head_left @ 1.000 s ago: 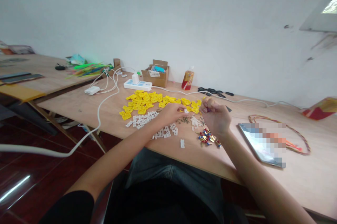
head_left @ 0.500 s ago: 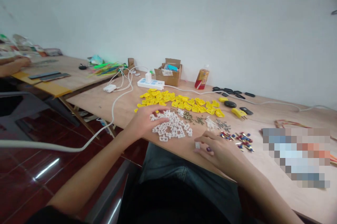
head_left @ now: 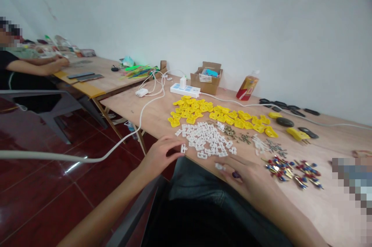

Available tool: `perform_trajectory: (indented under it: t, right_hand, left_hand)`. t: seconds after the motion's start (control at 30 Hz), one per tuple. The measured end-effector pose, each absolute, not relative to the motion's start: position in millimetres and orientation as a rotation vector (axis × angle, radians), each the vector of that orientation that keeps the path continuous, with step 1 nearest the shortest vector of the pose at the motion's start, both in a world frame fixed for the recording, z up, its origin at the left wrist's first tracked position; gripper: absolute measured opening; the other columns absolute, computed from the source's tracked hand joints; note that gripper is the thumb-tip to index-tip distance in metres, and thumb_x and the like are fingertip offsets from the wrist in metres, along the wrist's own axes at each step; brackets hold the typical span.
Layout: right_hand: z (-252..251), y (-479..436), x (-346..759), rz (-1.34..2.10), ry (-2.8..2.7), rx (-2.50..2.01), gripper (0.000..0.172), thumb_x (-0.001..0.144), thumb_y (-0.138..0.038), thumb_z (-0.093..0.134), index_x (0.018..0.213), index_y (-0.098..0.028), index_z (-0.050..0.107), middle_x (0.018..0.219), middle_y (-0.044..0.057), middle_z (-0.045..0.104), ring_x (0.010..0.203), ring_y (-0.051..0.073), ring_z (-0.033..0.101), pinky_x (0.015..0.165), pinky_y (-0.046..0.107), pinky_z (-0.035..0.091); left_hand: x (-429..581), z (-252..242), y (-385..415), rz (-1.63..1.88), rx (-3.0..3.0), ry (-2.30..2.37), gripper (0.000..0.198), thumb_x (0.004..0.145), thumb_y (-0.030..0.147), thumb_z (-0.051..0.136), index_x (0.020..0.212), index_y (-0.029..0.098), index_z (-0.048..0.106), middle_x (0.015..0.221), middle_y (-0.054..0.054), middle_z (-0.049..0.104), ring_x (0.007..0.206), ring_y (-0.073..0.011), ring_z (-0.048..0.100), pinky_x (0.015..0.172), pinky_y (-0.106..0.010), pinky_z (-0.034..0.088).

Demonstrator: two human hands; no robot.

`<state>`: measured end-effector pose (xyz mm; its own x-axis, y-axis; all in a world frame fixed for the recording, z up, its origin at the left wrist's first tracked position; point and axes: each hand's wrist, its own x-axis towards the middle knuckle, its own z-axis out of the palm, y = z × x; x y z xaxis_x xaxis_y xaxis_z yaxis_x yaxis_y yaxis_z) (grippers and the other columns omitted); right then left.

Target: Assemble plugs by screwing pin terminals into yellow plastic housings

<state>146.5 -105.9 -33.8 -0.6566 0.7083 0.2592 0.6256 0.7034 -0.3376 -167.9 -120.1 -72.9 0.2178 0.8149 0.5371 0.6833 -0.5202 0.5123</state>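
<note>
My left hand (head_left: 165, 156) pinches a small white plastic part (head_left: 183, 148) between thumb and fingertips, just left of the pile of white parts (head_left: 205, 136). Near the table's front edge, my right hand (head_left: 242, 171) is closed round another white piece (head_left: 220, 166), with a dark purple-blue item (head_left: 236, 174) showing between its fingers. Behind the white pile lie yellow plastic shells (head_left: 188, 108). Small brass screws (head_left: 229, 131), clear white pieces (head_left: 259, 144) and silver screws (head_left: 276, 147) sit to the right. Red, blue and gold metal parts (head_left: 280, 168) lie beyond my right hand.
A white power strip (head_left: 185, 90), a cardboard box (head_left: 205, 78) and a red-filled bottle (head_left: 247, 86) stand at the back. Black pieces (head_left: 290, 107) lie by the wall. A white cable (head_left: 139, 123) hangs across the left side. Another person's hands (head_left: 61, 61) rest at the far-left table.
My left hand has come off the white pile with a white part in its fingertips. The view has shifted left, showing more of the other person. My right hand still holds its pieces.
</note>
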Motion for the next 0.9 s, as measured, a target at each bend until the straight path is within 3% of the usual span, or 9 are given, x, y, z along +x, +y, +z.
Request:
perform_trajectory:
  t: [0.4, 0.57, 0.77, 0.9]
  right_hand:
    - [-41, -105, 106, 0.281, -2.557, -0.957, 0.034, 0.097, -0.014, 0.059, 0.120, -0.029, 0.078, 0.114, 0.009, 0.078, 0.093, 0.025, 0.079, 0.082, 0.037, 0.064]
    - [-45, -95, 89, 0.129, -2.630, -1.108, 0.031, 0.100, -0.015, 0.056, 0.120, -0.028, 0.077, 0.126, 0.009, 0.075, 0.097, 0.026, 0.079, 0.081, 0.037, 0.063]
    - [-31, -96, 64, 0.049, -2.596, -1.215, 0.024, 0.105, -0.020, 0.055, 0.115, -0.028, 0.076, 0.114, 0.007, 0.079, 0.089, 0.025, 0.079, 0.067, 0.030, 0.055]
    - [-30, -94, 30, 0.059, -2.570, -1.245, 0.020, 0.106, -0.024, 0.057, 0.110, -0.028, 0.076, 0.105, 0.006, 0.081, 0.086, 0.025, 0.080, 0.062, 0.029, 0.050]
  left_hand:
    - [-169, -68, -124, 1.198, 2.230, 1.440, 0.034, 0.092, 0.021, 0.082, 0.125, 0.026, 0.078, 0.126, -0.006, 0.080, 0.116, -0.0256, 0.074, 0.104, -0.040, 0.059]
    - [-173, -64, -131, 1.260, 2.073, 1.534, 0.031, 0.091, 0.025, 0.082, 0.123, 0.026, 0.079, 0.117, -0.006, 0.082, 0.094, -0.0218, 0.076, 0.078, -0.028, 0.060]
    - [-181, -66, -129, 1.352, 1.911, 1.665, 0.029, 0.089, 0.034, 0.081, 0.115, 0.022, 0.083, 0.099, -0.005, 0.084, 0.073, -0.0186, 0.070, 0.071, -0.028, 0.057]
    - [-183, -75, -123, 1.417, 1.819, 1.755, 0.033, 0.091, 0.040, 0.078, 0.118, 0.021, 0.082, 0.091, -0.004, 0.083, 0.071, -0.0196, 0.069, 0.072, -0.029, 0.059]
